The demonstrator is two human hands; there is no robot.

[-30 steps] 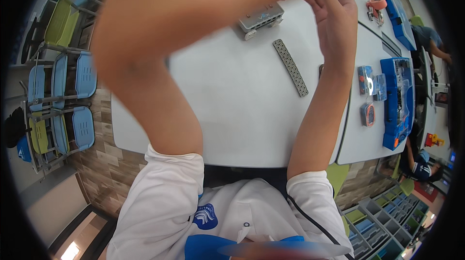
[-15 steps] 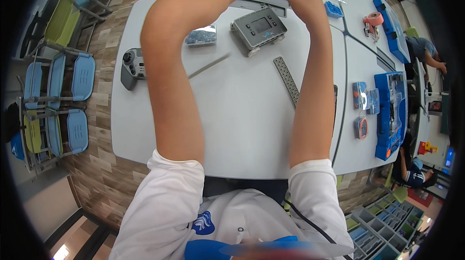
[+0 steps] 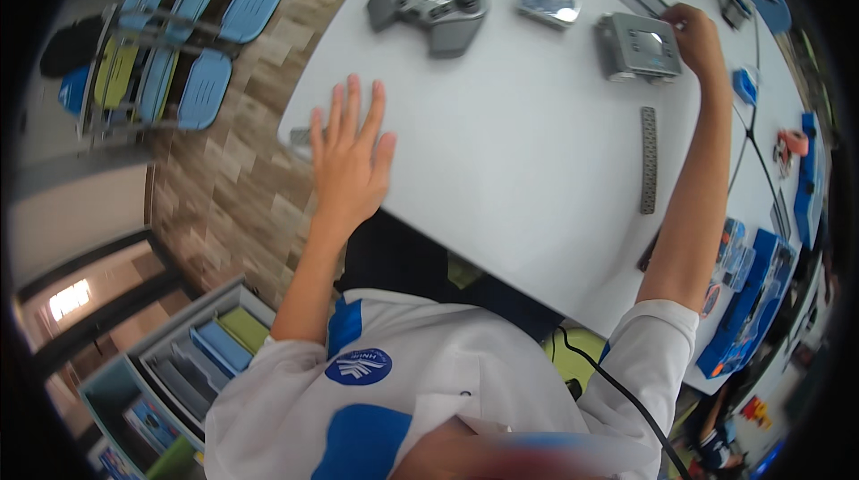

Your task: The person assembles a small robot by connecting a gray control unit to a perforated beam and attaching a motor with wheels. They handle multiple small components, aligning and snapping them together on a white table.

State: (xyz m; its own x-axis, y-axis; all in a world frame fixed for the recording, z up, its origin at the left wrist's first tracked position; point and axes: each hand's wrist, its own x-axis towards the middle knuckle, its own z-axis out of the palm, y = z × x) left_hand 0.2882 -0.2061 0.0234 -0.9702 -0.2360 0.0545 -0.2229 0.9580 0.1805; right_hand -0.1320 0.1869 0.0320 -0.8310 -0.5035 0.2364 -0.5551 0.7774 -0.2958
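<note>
My left hand (image 3: 349, 162) is low over the table's left corner, palm down with fingers spread. Beside its fingers a small grey piece (image 3: 301, 136) shows at the table edge, partly covered by the hand. My right hand (image 3: 700, 37) reaches far out, just right of a grey control box (image 3: 642, 46) with a small screen. Its fingers are curled together near the box's corner; what they hold, if anything, is hidden. A grey game controller (image 3: 429, 8) lies at the far left. Between it and the box sits a clear-lidded case (image 3: 548, 6). A perforated grey beam (image 3: 649, 161) lies left of my right forearm.
The white table (image 3: 501, 149) has its near edge just before my body. On the right stand an open blue case (image 3: 747, 305), small clear boxes (image 3: 734, 247) and a pink tape roll (image 3: 793, 140). Stacked blue chairs (image 3: 206, 86) stand left; a shelf unit (image 3: 179, 364) is at lower left.
The view has swung left. My left hand has come back from the far side to the table's left corner, fingers now spread. My right hand stays out beyond the control box.
</note>
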